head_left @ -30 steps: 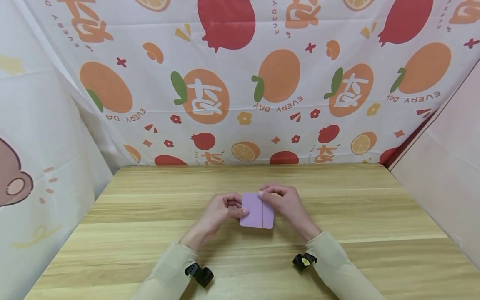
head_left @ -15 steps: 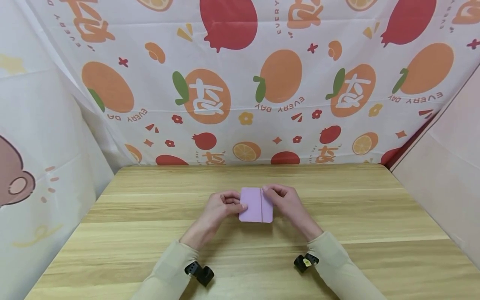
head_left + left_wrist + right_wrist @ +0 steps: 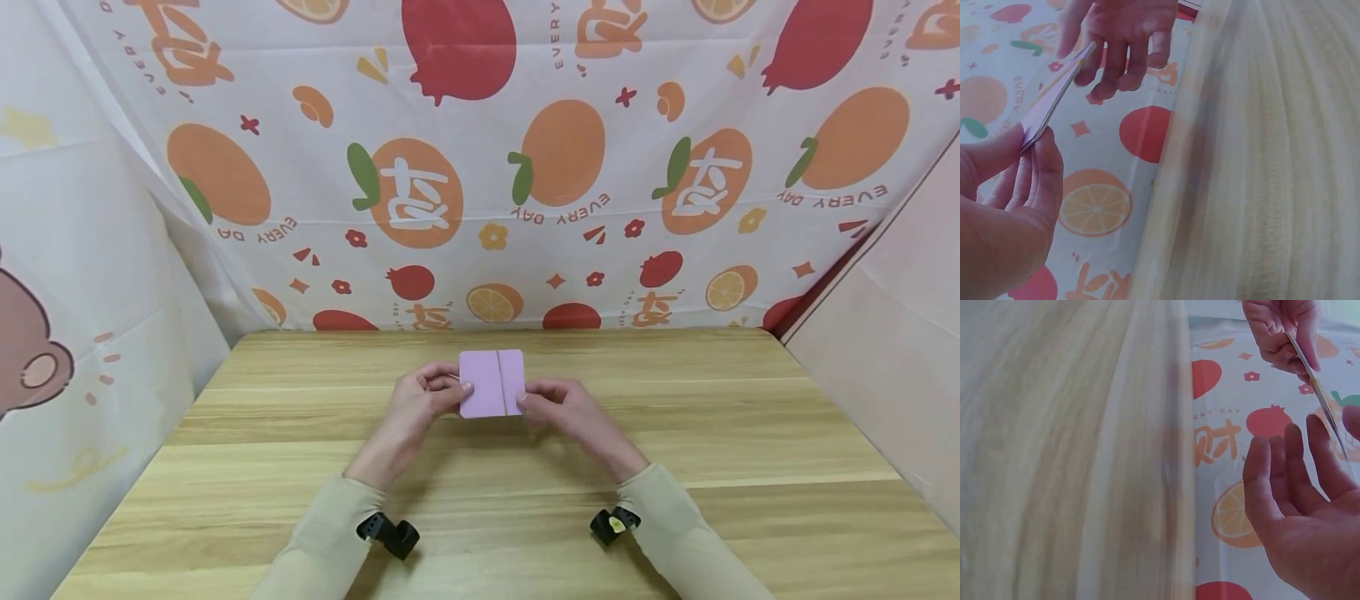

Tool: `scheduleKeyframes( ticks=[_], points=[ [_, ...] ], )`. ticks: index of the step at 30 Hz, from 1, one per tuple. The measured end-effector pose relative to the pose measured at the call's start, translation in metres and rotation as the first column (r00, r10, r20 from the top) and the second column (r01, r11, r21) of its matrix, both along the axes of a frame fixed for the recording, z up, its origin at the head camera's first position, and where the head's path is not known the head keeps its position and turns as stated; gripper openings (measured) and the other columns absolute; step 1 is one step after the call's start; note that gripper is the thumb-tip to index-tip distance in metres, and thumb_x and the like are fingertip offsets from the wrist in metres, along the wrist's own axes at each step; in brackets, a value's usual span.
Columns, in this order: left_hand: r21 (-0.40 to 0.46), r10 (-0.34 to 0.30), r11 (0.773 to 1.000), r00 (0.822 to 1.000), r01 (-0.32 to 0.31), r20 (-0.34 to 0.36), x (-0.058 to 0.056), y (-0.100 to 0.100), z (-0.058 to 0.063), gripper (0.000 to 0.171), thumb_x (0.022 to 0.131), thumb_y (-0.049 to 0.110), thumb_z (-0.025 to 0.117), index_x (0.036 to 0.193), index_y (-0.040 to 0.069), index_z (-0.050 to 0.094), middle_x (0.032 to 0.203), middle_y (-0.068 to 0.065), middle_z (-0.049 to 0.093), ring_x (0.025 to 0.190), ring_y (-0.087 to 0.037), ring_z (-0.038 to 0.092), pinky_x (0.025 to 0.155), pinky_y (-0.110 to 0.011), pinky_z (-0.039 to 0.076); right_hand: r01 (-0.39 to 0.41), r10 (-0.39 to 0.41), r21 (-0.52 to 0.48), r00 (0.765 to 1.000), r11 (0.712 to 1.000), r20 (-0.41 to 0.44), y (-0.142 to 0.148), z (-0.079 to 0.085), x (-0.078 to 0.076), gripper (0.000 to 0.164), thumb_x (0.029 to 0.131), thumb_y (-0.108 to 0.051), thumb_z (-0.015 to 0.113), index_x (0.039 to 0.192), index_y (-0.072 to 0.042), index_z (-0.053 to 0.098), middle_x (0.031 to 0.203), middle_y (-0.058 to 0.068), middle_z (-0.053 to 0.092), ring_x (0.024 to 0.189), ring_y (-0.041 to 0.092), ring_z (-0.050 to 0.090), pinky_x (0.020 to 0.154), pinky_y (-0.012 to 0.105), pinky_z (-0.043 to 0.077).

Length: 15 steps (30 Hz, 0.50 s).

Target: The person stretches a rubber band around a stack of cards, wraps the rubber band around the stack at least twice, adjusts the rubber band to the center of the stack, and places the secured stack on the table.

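Note:
A thin lilac square booklet (image 3: 482,387) with rounded corners is held up over the table, a narrow tan band (image 3: 502,382) running across it right of its middle. My left hand (image 3: 411,417) pinches its left edge, thumb on the front and fingers behind. Seen edge-on in the left wrist view, the booklet (image 3: 1054,103) shows thin layers. My right hand (image 3: 572,417) is at the lower right corner. In the right wrist view its fingers are loosely spread, with the booklet's far edge between thumb and forefinger; no firm grip shows, and contact is unclear.
A wood-grain table (image 3: 675,533) lies under both arms. Behind it hangs a white cloth (image 3: 480,175) printed with fruit, and pale cloths close off the left and right sides. A black strapped camera (image 3: 390,536) sits on each wrist.
The booklet has moved up and left with my left hand and turned slightly. My right hand has slid from its top edge down to the lower right corner, its fingers loosening.

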State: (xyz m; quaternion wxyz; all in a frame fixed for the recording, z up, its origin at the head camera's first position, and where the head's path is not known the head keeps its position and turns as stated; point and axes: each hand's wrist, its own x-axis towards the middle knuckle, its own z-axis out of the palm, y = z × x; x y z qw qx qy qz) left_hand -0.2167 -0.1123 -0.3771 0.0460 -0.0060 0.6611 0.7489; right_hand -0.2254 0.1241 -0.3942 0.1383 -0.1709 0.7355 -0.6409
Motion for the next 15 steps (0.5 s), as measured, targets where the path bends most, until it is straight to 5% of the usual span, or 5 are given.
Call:
scheduleKeyframes(
  ticks=[8, 15],
  points=[
    [0.057, -0.001, 0.998, 1.0, 0.001, 0.004, 0.002, -0.001, 0.005, 0.019, 0.088, -0.004, 0.068, 0.105, -0.005, 0.058, 0.081, -0.004, 0.066, 0.072, -0.013, 0.062, 0.068, -0.026, 0.053, -0.018, 0.019, 0.04, 0.999, 0.999, -0.04, -0.004, -0.001, 0.003, 0.023, 0.092, -0.02, 0.069, 0.103, 0.0, 0.069, 0.094, 0.017, 0.064, 0.083, 0.029, 0.06, 0.079, 0.043, 0.052],
    [0.05, -0.013, 0.999, 0.999, 0.015, -0.034, 0.004, -0.001, 0.011, 0.02, 0.087, -0.005, 0.068, 0.104, -0.007, 0.058, 0.082, -0.006, 0.067, 0.073, -0.015, 0.064, 0.068, -0.029, 0.055, -0.018, 0.02, 0.033, 0.998, 0.999, -0.057, -0.004, 0.0, 0.003, 0.025, 0.091, -0.017, 0.07, 0.104, 0.005, 0.07, 0.093, 0.013, 0.067, 0.084, 0.03, 0.059, 0.079, 0.043, 0.051]
  ],
)
